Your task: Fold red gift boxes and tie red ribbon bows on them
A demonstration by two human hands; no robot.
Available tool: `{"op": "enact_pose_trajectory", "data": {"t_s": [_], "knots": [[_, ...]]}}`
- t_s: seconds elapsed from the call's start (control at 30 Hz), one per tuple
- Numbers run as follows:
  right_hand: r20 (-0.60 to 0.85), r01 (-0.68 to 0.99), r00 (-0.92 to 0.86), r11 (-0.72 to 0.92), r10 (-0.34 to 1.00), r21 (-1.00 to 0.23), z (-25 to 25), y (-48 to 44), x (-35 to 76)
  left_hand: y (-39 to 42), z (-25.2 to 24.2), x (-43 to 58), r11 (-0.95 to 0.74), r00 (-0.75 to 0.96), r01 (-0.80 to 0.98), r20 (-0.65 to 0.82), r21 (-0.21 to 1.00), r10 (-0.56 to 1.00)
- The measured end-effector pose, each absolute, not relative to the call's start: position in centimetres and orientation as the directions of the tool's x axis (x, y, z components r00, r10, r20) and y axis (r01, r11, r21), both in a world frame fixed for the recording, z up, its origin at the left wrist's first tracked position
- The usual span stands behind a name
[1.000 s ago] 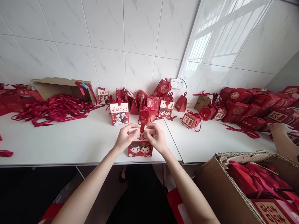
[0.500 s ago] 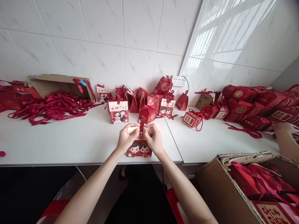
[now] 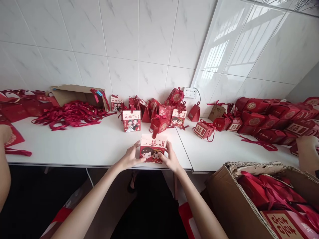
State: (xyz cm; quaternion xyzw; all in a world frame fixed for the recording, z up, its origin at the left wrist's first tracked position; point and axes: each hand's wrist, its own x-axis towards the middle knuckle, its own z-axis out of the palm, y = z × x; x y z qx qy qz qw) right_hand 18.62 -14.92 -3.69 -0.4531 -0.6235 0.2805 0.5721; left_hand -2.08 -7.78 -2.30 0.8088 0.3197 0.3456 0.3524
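Observation:
Between my hands, close to the table's front edge, a red and cream gift box (image 3: 152, 149) stands upright with two cartoon faces on its front. A short red ribbon loop (image 3: 155, 132) rises from its top. My left hand (image 3: 131, 155) grips the box's left side, thumb near its lower front. On the opposite side, my right hand (image 3: 171, 156) holds it with the thumb on the printed front. Just behind are a red box with a bow (image 3: 159, 124) and a cartoon couple box (image 3: 131, 122).
Red ribbons (image 3: 72, 113) spill from a cardboard box (image 3: 82, 89) at the back left. Folded red boxes (image 3: 261, 116) pile up at right. An open carton (image 3: 224, 192) stands front right. Other people's hands show at the left edge (image 3: 3, 134) and right edge (image 3: 307, 147).
My hands have moved from the ribbon at the box's top down to its two sides. Another person's arm and a red box have come into view at the left.

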Motion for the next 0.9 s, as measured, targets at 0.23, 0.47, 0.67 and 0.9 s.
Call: {"op": "enact_pose_trajectory", "data": {"t_s": [0.23, 0.47, 0.67, 0.9], "knots": [[0.368, -0.105, 0.185, 0.391, 0.911, -0.914, -1.6, -17.0, 17.4, -11.8, -0.8, -2.2, -0.521, 0.402, 0.145, 0.431, 0.841, 0.808], [0.403, -0.533, 0.113, 0.398, 0.908, -0.747, 1.4, -19.5, 15.3, -17.3, 2.8, -2.1, -0.643, 0.255, -0.194, 0.671, 0.741, 0.696], [0.383, -0.647, 0.027, 0.308, 0.923, -0.697, 1.6, -19.3, 14.0, -18.6, 4.3, -2.5, -0.837, 0.292, -0.089, 0.818, 0.539, 0.496], [0.264, -0.681, 0.016, 0.204, 0.964, -0.703, 1.3, -19.5, 12.8, -19.5, 5.0, -2.4, -0.862, 0.306, -0.047, 0.829, 0.504, 0.468]]}}
